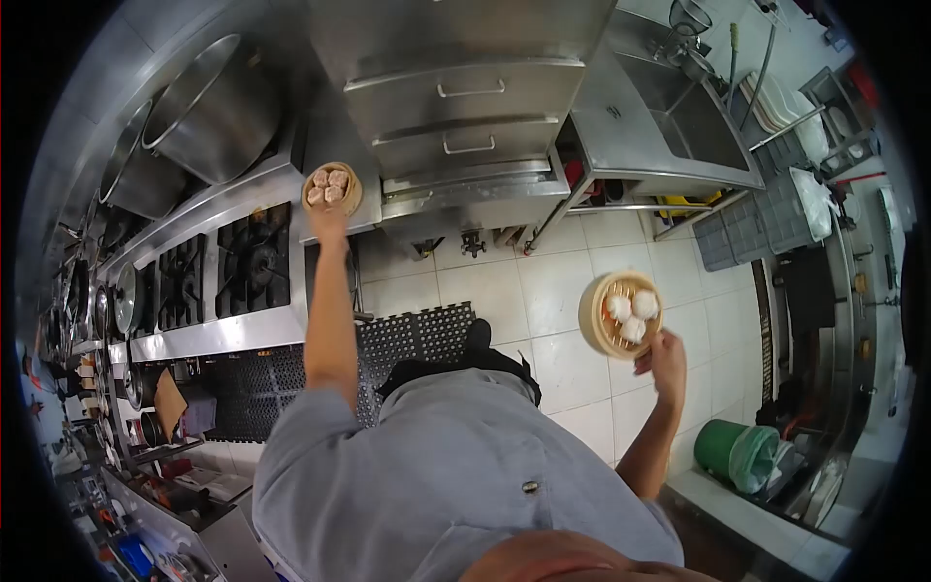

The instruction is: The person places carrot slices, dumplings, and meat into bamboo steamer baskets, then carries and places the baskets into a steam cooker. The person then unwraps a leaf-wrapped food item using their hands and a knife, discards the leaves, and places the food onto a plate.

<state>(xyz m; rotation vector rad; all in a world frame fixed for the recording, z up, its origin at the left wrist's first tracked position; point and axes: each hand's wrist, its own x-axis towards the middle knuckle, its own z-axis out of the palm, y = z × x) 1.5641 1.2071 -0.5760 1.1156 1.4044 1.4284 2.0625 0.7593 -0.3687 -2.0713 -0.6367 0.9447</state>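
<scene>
Open air between both steamers [592, 325], steel drawers [475, 102] beyond

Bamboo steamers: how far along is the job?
Done: the left steamer holds four dumplings, the right steamer three white ones. In hand: left hand at the left steamer; right hand gripping the right one over the floor. Remaining: probably setting it down.
</scene>
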